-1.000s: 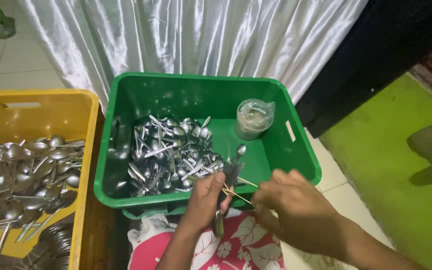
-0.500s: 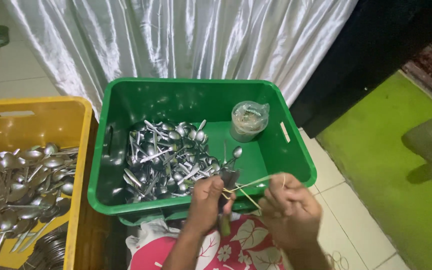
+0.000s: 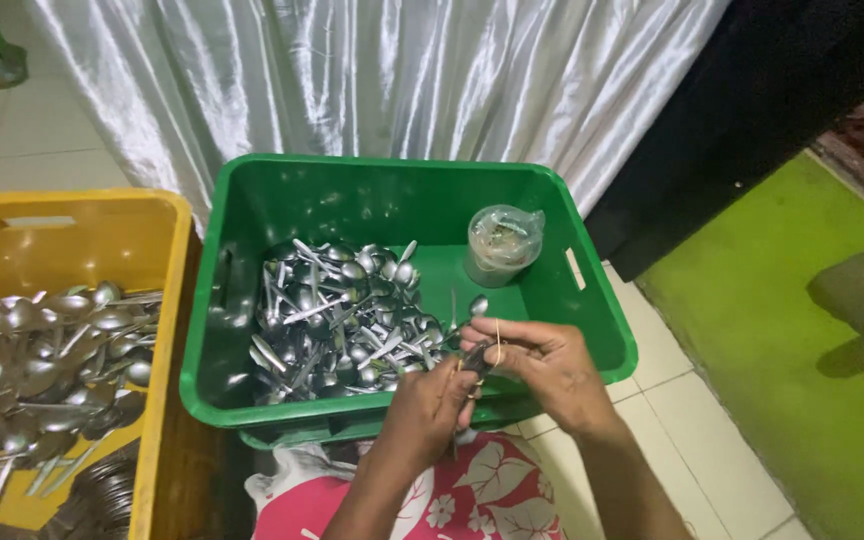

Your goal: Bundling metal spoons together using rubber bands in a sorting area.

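Observation:
My left hand grips a small bunch of metal spoons over the near rim of a green crate. My right hand pinches a thin tan rubber band that loops around the bunch. The two hands touch each other at the bunch. A spoon bowl pokes up just above my fingers. Inside the green crate lies a heap of loose metal spoons, just left of my hands.
A small clear plastic bag of rubber bands stands in the crate's back right. A yellow crate at the left holds several spoons. White satin cloth hangs behind. A green mat lies at the right. Red floral fabric covers my lap.
The rubber band was stretched wide between my hands half a second ago; now it is drawn in close around the bunch. My right hand has moved left and closer to my left hand.

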